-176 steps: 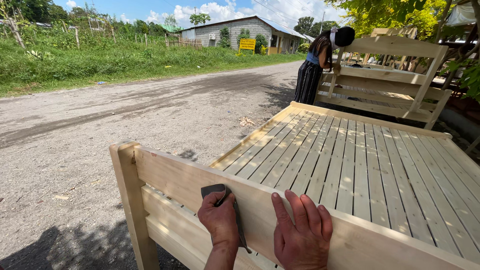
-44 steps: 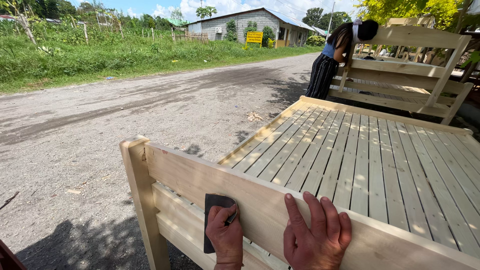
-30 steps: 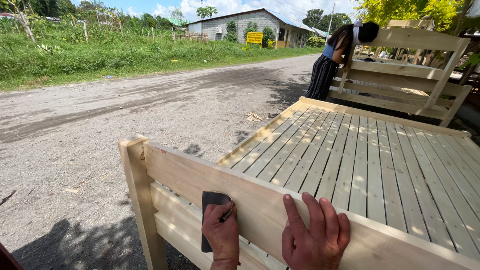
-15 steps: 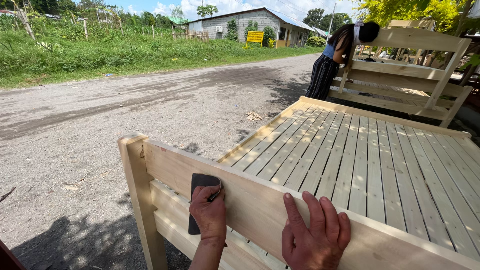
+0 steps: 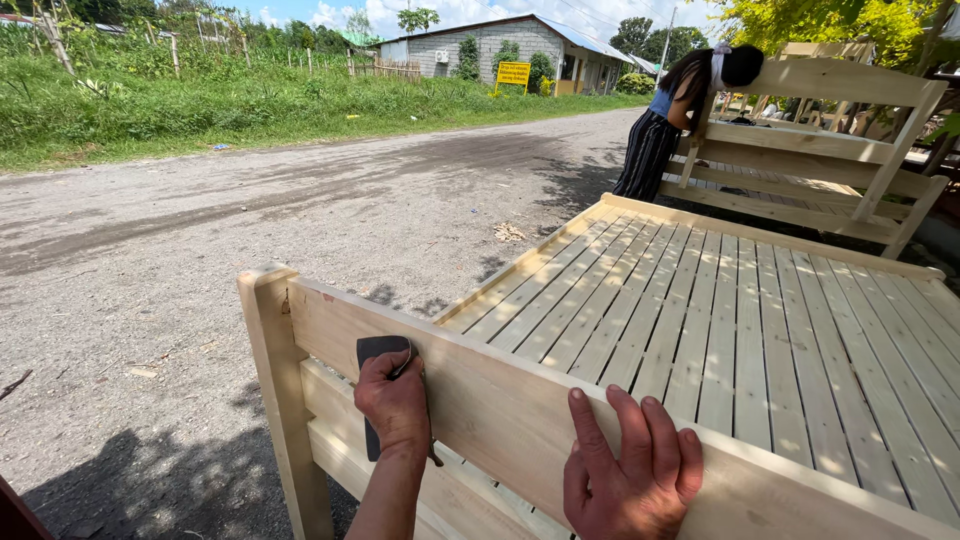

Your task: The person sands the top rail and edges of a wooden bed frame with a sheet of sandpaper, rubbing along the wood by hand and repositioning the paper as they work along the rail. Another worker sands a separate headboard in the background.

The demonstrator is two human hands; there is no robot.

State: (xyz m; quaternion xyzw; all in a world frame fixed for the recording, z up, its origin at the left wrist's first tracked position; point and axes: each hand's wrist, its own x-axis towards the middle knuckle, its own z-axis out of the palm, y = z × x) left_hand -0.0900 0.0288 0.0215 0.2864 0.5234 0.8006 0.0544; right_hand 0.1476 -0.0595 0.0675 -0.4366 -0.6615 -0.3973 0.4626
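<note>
1. Our left hand [image 5: 397, 400], in the lower centre of the frame, presses a dark sheet of sandpaper [image 5: 378, 352] flat against the outer face of the top rail [image 5: 500, 420]. The fingers are curled over the sheet and clamped on it.
2. The sandpaper shows above the knuckles as a dark rectangle and again as a narrow strip below the wrist; the middle of it is hidden under the hand.
3. Our right hand [image 5: 632, 476], at the lower right of centre, lies open on the same rail, fingers spread and apart, with the fingertips pointing up over the rail's upper edge. It holds nothing and only rests on the wood.
4. The two hands are near each other on the rail but do not touch.
5. The rail joins a square corner post [image 5: 283, 400] at the left of the sandpaper; a lower rail [image 5: 345, 455] runs beneath it.
6. Behind the rail, a bed of pale wooden slats [image 5: 740, 330] fills the right half of the frame.
7. In the upper right, another person [image 5: 665, 125] bends over a second wooden frame [image 5: 820, 150] beside the gravel road [image 5: 250, 230].
</note>
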